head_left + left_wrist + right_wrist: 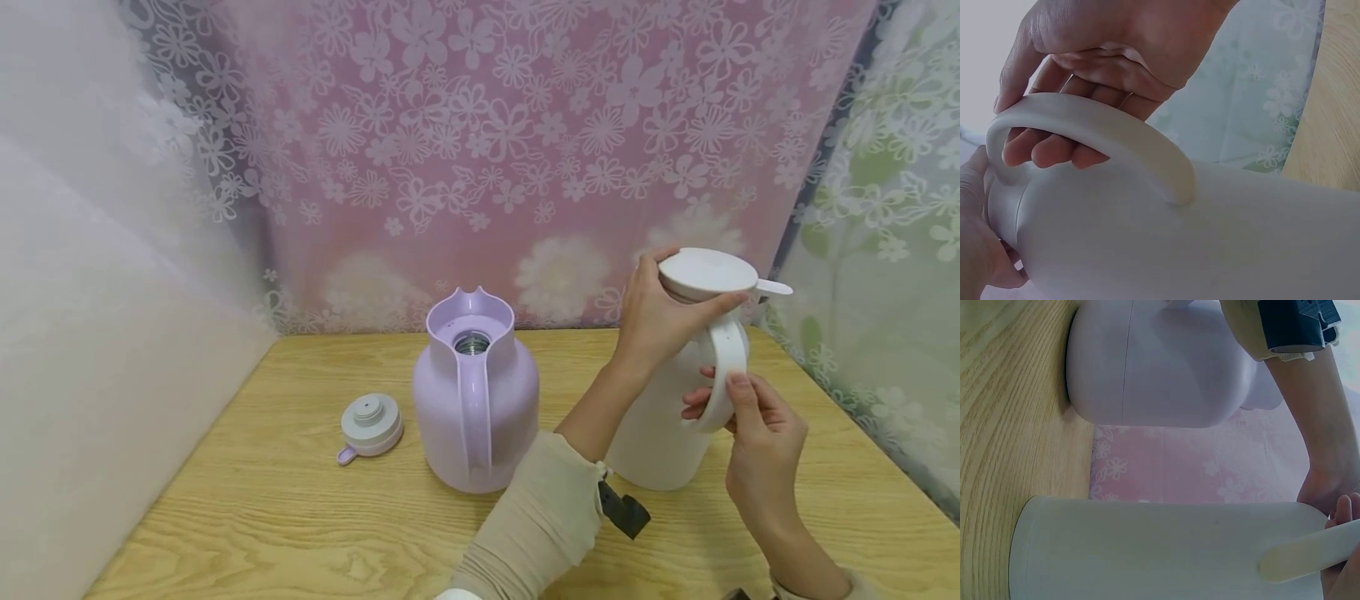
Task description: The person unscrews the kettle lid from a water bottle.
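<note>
A white thermos jug (656,446) stands on the right of the wooden table (300,517). My left hand (658,315) grips its round white lid (707,272) from the left, and the lid sits on the jug's top. My right hand (753,417) holds the jug's curved handle (727,367). In the left wrist view the right hand's fingers (1054,147) curl through the handle (1104,134) against the white jug body (1210,237). A lavender jug (476,408) stands open at the table's middle. Its lid (370,425) lies to its left.
Floral curtains hang behind and to the right of the table, and a pale wall closes the left side. In the right wrist view the lavender jug (1160,362) stands just beyond the white jug (1166,550), with my left forearm (1313,412) crossing between them.
</note>
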A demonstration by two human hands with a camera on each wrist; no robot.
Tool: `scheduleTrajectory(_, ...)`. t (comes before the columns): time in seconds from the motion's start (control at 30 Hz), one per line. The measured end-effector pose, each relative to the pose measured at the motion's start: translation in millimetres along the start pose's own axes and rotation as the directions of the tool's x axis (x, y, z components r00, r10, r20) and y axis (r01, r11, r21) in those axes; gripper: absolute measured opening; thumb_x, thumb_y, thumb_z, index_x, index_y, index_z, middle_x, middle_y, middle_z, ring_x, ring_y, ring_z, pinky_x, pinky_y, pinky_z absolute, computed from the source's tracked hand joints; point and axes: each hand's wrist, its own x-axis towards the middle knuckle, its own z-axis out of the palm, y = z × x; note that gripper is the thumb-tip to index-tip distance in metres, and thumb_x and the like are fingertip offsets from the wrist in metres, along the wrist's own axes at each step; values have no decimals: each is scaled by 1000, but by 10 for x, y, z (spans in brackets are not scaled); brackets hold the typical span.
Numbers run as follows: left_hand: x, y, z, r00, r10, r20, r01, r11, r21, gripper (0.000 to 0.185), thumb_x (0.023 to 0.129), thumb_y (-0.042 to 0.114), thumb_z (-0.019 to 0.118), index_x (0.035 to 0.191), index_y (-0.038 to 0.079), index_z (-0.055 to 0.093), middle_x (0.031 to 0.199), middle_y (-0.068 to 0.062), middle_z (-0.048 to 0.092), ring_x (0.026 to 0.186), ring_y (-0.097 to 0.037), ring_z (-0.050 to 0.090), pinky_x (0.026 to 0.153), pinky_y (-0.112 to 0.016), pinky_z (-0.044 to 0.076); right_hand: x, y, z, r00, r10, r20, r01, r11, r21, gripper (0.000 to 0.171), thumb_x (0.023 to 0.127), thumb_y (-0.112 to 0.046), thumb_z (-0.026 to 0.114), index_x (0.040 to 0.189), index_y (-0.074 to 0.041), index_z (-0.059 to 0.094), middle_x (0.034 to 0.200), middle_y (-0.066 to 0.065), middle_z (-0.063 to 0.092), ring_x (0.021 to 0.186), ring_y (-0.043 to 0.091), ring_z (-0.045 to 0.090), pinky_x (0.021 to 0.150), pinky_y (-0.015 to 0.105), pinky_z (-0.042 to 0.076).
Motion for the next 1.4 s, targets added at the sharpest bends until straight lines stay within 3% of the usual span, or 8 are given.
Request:
scheduleTrajectory(0.33,58,78,-41,998,48,-31,-48,998,-27,72,54,47,69,114,28,35,101,18,39,87,3,39,64,-15,36,-1,4,-2,1000,4,-7,-4,1000,-5,25,85,0,40,90,24,46,63,20,55,49,25,53,52,29,45)
scheduleTrajectory(0.53,100,117,-94,994,101,-52,-105,990,-95,74,56,41,71,117,25,33,104,16,39,87,3,40,64,-14,37,5,1,-3,1000,4,3,-4,1000,3,26,85,0,39,90,24,46,63,20,55,50,26,53,52,29,45)
scheduleTrajectory(0.73,190,-71,-9,987,136,-86,-147,980,-132,78,54,48,68,119,33,27,107,16,37,87,4,40,63,-16,39,1,-11,4,1000,9,1,-9,1000,-18,26,85,-1,39,90,24,46,63,20,55,50,26,53,53,29,45)
scheduleTrajectory(0.97,264,-329,79,986,141,-88,-159,957,-242,83,52,51,68,120,37,22,112,17,34,90,2,41,63,-19,41,-11,-30,2,1000,18,3,-18,998,-53,27,86,-3,40,92,22,47,65,19,56,51,26,53,55,30,45)
scheduleTrajectory(1.23,120,-532,48,977,171,-128,-202,933,-297,84,53,50,68,122,37,21,113,13,35,93,-1,42,64,-21,42,-14,-25,-9,1000,10,29,-10,1000,-2,25,86,-1,39,93,22,46,65,20,55,51,26,53,56,29,46)
scheduleTrajectory(1.4,-107,-428,-133,975,176,-132,-214,901,-377,84,56,40,71,123,33,22,113,9,38,93,-4,43,65,-22,42,-10,-12,-18,999,-11,48,9,999,34,24,85,2,38,92,23,46,65,21,55,50,26,53,55,28,46)
